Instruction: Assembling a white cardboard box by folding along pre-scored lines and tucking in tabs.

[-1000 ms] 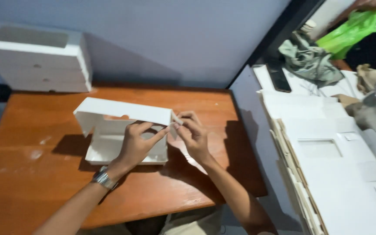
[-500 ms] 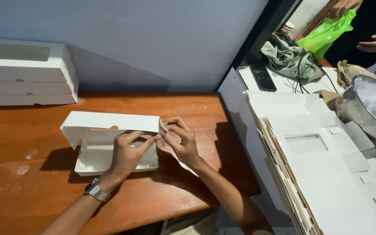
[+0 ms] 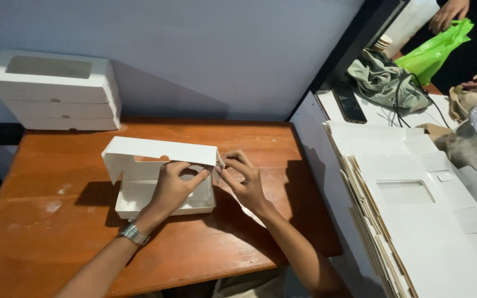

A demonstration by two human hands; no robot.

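Stacked boxes (image 3: 56, 91) behind, flat cartons (image 3: 415, 209) rightward

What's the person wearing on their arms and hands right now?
Both forearms are bare, with no sleeves or gloves in view. The left wrist carries a silver metal-band wristwatch. The left hand and right hand show no rings that I can make out.

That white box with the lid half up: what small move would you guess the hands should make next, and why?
Probably tuck the small side flap into the white box. The right hand pinches that flap at the lid's right corner, the left hand steadies the front wall, and the lid is raised, not closed.
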